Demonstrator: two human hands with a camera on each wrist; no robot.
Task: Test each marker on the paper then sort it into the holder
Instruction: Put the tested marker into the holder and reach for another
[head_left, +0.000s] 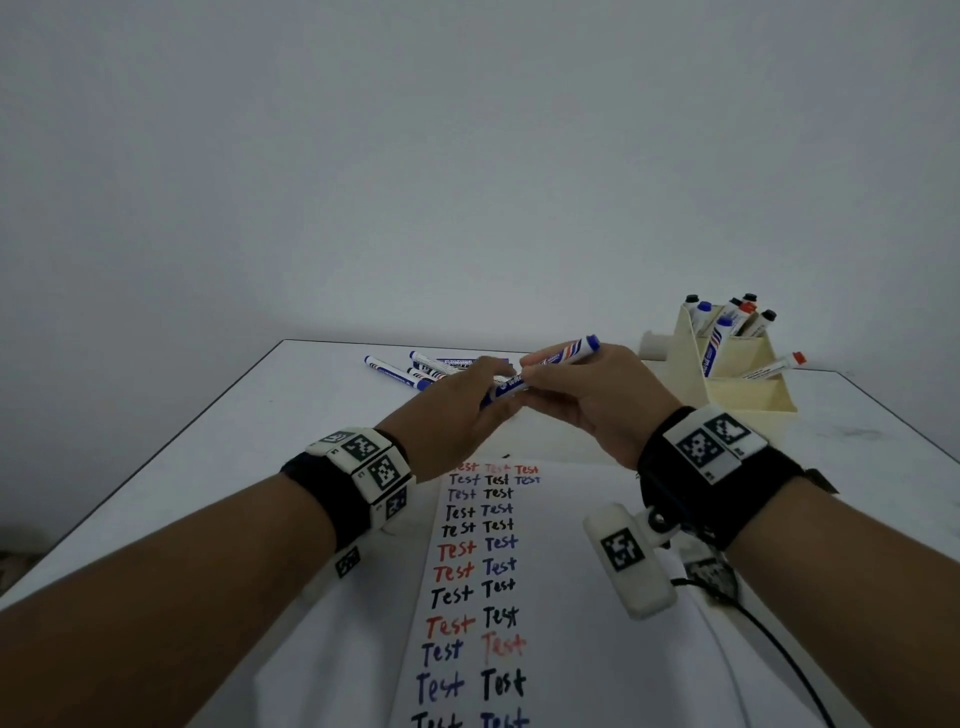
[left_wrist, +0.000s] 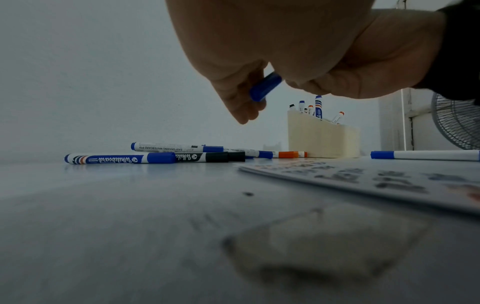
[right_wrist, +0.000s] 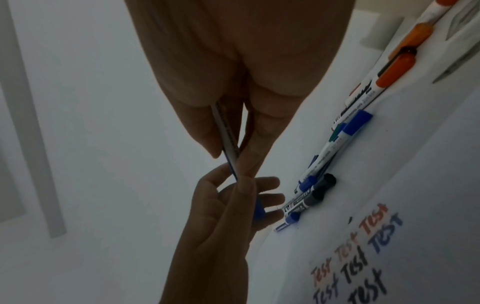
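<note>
Fingers (head_left: 540, 364) of both hands around blue marker (head_left: 569, 353)

Plain grey wall (head_left: 467, 156), white table (head_left: 218, 467), fan (left_wrist: 457, 123)

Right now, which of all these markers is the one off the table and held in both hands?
The blue marker: right hand grips its barrel, left hand its cap end; the others lie on the table or stand in the holder.

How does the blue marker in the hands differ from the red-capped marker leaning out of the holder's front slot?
The blue marker is held in the air above the paper by both hands; the red-capped marker rests in the holder, untouched. The blue marker has a blue cap and a blue band; the red-capped marker's cap is red. The left hand grips the blue marker's cap end, the right hand its barrel. Both have white barrels and lie tilted.
</note>
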